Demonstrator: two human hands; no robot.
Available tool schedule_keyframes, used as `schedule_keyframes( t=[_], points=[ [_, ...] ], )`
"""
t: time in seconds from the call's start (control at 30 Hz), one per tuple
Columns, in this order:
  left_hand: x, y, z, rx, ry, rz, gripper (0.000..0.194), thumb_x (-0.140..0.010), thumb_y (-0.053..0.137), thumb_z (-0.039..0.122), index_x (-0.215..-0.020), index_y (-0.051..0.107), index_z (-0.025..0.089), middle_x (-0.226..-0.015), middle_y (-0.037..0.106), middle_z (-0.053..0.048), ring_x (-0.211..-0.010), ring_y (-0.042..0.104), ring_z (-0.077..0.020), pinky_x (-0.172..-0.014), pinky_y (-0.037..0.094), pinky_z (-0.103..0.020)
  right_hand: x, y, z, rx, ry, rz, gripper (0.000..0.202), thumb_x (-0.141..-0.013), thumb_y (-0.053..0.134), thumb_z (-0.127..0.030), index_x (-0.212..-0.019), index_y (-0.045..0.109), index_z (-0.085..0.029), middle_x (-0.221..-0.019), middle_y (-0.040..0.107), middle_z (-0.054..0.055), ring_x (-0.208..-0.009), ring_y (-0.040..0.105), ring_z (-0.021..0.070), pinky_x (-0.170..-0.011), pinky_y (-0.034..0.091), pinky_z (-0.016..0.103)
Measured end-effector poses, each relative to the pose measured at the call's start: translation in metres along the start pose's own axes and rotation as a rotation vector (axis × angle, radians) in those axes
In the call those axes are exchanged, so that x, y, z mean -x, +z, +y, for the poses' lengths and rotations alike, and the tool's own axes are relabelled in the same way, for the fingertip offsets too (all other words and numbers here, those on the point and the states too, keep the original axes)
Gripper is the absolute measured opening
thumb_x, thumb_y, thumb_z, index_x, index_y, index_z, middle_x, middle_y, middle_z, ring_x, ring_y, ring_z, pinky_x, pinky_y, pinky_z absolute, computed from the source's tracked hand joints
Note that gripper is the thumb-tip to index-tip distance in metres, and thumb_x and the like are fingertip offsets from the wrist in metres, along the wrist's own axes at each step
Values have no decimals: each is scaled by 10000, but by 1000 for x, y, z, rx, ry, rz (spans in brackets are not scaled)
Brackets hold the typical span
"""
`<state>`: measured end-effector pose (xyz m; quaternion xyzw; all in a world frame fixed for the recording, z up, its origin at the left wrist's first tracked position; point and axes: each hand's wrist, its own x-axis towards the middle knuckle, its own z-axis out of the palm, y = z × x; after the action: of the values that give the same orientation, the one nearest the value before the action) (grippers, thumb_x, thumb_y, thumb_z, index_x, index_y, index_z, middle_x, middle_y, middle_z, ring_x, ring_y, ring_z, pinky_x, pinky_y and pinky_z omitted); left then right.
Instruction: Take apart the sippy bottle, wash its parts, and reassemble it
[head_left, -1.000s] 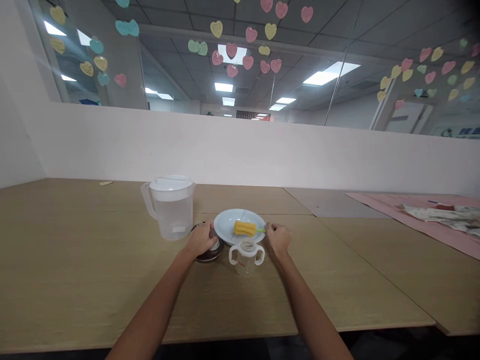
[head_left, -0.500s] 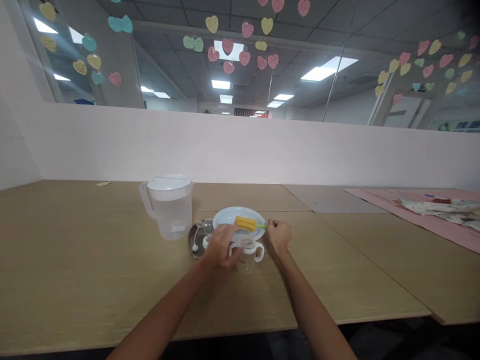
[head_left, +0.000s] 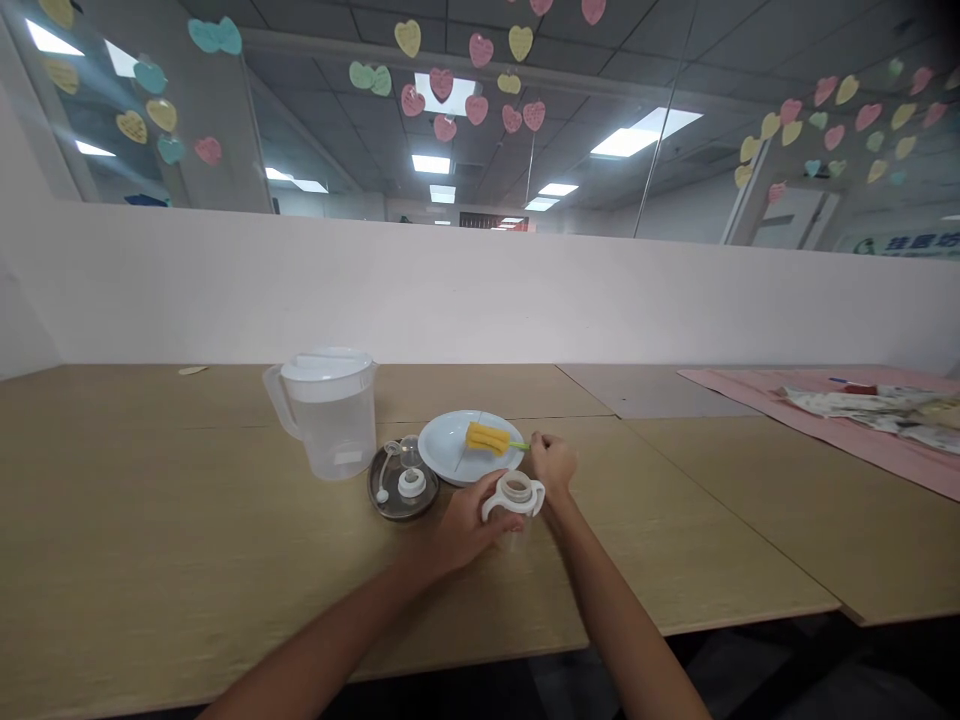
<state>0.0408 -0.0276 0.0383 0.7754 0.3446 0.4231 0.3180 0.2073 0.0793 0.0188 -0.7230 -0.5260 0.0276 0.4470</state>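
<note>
My left hand (head_left: 474, 522) is wrapped round a clear bottle (head_left: 516, 490) with a white two-handled collar and an open top. My right hand (head_left: 553, 462) is closed on the green handle of a brush, whose yellow sponge head (head_left: 487, 438) is over the white plate (head_left: 442, 450). Left of the bottle, a round metal dish (head_left: 396, 510) holds a white cap ring (head_left: 412, 483), a small clear cover (head_left: 410, 451) and a thin white tube with a weighted end (head_left: 382, 494).
A clear lidded pitcher (head_left: 337, 425) stands left of the plate, behind the metal dish. On the far right a pink cloth (head_left: 742, 388) carries crumpled fabric. A white wall runs along the table's (head_left: 225, 540) back edge.
My left hand has closed round the bottle, which is now tilted and slightly farther right. The metal dish and cap ring have come into fuller view. My right hand still holds the brush.
</note>
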Motion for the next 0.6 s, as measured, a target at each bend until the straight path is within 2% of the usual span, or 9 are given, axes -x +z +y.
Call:
schedule_keyframes(
  t=[0.07,0.17,0.23,0.3,0.37,0.43,0.6],
  points=[
    [-2,-6,-4,-31,21,154,544,-739,631,423,-1215,499,197,-1148,630,-60,-1044,585,-235,-909,471,-329,1,-1,-1,-37,9,-8,529,-852,298,-428,-643,669,-112,-588,624,93,-491,437,132,-500,245,250],
    [-7,-23,-12,-127,5,522,626,-737,615,468,-1267,434,188,-1180,603,-84,-1069,567,-233,-909,465,-329,4,-1,-2,-177,12,-39,637,-860,231,-562,-592,612,-127,-525,567,60,-491,435,138,-491,255,243],
    [-12,-39,-16,-225,-8,743,603,-760,582,483,-1269,426,200,-1194,583,-81,-1084,550,-222,-925,449,-325,5,-2,-5,-269,6,-54,675,-833,221,-641,-579,583,-132,-517,542,47,-508,435,142,-493,262,240],
    [-18,-53,-21,-337,22,875,583,-768,574,486,-1260,437,205,-1205,558,-83,-1081,538,-213,-930,439,-322,6,-4,-8,-320,-11,-63,697,-807,220,-688,-582,572,-130,-523,528,41,-525,430,143,-502,267,238],
    [-22,-64,-26,-463,51,914,559,-772,574,481,-1246,459,207,-1169,553,-84,-1060,536,-210,-922,438,-323,8,-6,-11,-354,-40,-67,706,-794,221,-706,-588,566,-126,-532,522,36,-540,424,139,-516,270,235],
    [-24,-69,-31,-585,83,897,516,-772,579,472,-1213,498,215,-1129,551,-80,-1051,531,-213,-929,428,-333,9,-7,-14,-369,-70,-55,696,-791,231,-707,-584,555,-126,-542,514,30,-546,414,132,-522,267,232],
    [-22,-67,-40,-784,181,801,469,-778,593,435,-1203,530,245,-1109,551,-84,-1048,517,-216,-941,407,-346,11,-6,-16,-314,-130,-7,616,-803,293,-665,-563,515,-143,-546,469,-3,-542,378,108,-523,245,221]
  ],
)
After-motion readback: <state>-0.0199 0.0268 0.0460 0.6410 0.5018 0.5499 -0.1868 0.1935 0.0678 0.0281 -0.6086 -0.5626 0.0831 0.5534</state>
